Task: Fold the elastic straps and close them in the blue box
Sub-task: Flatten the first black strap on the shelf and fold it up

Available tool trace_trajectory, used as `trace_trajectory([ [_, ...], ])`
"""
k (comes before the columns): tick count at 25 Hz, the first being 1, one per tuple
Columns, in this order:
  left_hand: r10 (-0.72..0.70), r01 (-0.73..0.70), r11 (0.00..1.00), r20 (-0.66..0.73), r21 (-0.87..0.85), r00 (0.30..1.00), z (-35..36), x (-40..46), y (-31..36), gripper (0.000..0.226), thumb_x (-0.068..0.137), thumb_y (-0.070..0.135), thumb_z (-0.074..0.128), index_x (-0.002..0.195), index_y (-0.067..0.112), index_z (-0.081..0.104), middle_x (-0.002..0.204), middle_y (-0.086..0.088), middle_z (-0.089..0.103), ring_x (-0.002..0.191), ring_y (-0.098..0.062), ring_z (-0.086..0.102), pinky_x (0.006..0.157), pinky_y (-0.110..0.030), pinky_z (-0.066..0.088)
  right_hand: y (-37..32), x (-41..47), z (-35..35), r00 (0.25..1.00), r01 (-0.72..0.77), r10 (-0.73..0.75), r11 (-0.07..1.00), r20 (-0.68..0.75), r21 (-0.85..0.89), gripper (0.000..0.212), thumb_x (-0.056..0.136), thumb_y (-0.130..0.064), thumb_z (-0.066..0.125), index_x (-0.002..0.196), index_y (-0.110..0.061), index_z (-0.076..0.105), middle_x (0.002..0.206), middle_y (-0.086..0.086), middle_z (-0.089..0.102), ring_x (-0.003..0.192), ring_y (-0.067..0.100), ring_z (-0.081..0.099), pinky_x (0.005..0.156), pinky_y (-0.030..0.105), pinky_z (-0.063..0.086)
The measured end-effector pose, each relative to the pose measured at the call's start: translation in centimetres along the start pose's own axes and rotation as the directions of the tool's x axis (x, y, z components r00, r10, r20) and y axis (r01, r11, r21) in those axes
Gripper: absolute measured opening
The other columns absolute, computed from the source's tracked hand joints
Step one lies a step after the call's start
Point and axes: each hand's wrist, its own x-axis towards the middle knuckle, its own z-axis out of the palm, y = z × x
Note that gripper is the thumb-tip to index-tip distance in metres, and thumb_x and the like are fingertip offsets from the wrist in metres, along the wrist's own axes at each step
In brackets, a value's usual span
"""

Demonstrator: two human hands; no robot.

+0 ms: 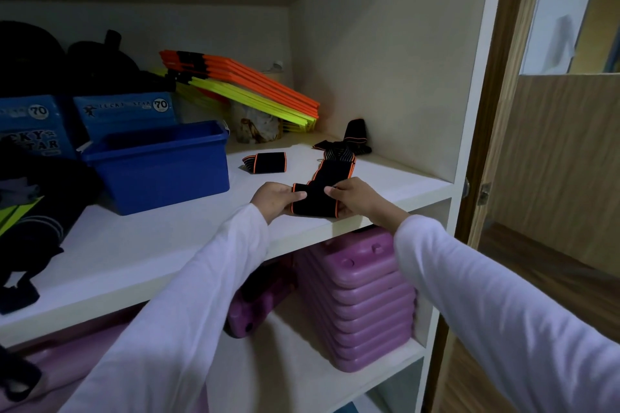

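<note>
The blue box (157, 166) stood open-topped on the white shelf (151, 245), up and to the left of the left hand (273, 199); its inside could not be seen from this angle. It was a smooth plastic tub, rectangular with a rolled rim. Beyond the left hand, between it and the back wall, lay a folded strap (265, 163), a flat black bundle edged in orange. The strap being folded (322, 191) was black elastic webbing with orange borders, its near end doubled into a flat pad at the shelf's front edge, its far end trailing away from the hands towards a crumpled black strap (352, 139) by the side wall. Both hands gripped the pad: the left pinched its left edge, thumb on top, and the right hand (352, 196) pinched the right edge likewise. Both arms reached forward in white sleeves. Below the hands, a stack of purple ridged plastic cases (359, 295) filled the lower shelf.
</note>
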Motion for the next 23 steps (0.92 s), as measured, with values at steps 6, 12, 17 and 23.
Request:
trace_trajectory([
  [6,-0.077,0.092,0.986,-0.103,0.141,0.992,0.5,1.5,0.1,0.031,0.083,0.004,0.068,0.056,0.006,0.052,0.035,0.002,0.048,0.033,-0.011,0.046,0.04,-0.017,0.036,-0.5,0.9,0.0,0.976,-0.215,0.218,0.953,0.01,0.215,0.031,0.091,-0.01,0.059,0.114,0.01,0.057,0.081,0.017,0.057,0.059,0.02,0.055,0.049,0.021,0.053],
  [12,-0.141,0.157,0.98,-0.126,0.124,0.982,0.7,2.0,0.6,0.041,0.077,-0.001,0.071,0.049,0.007,0.042,0.058,-0.009,0.046,0.07,-0.03,0.054,0.069,-0.038,0.047,-0.7,1.6,0.3,0.964,-0.247,0.259,0.958,-0.065,0.147,0.025,0.087,-0.008,0.063,0.106,0.006,0.055,0.077,0.013,0.055,0.056,0.019,0.053,0.046,0.023,0.051],
  [17,-0.165,0.181,0.973,-0.117,0.143,0.979,0.8,2.4,0.8,0.02,0.076,0.002,0.074,0.064,-0.001,0.057,0.079,-0.02,0.06,0.085,-0.034,0.061,0.081,-0.045,0.053,-0.9,1.5,0.3,0.976,-0.175,0.139,0.957,-0.165,-0.23,0.017,0.086,-0.02,0.064,0.089,-0.003,0.06,0.084,0.011,0.063,0.082,0.028,0.063,0.043,0.018,0.035],
  [23,-0.076,0.085,0.99,-0.082,0.113,0.994,1.0,1.7,0.7,0.017,0.082,0.002,0.068,0.092,0.007,0.056,0.083,-0.011,0.049,0.088,-0.03,0.056,0.067,-0.037,0.052,-1.0,1.0,1.5,0.973,0.087,-0.18,0.865,-0.144,-0.494,0.029,0.085,0.003,0.047,0.105,-0.003,0.067,0.117,0.018,0.063,0.108,0.033,0.058,0.079,0.03,0.044],
])
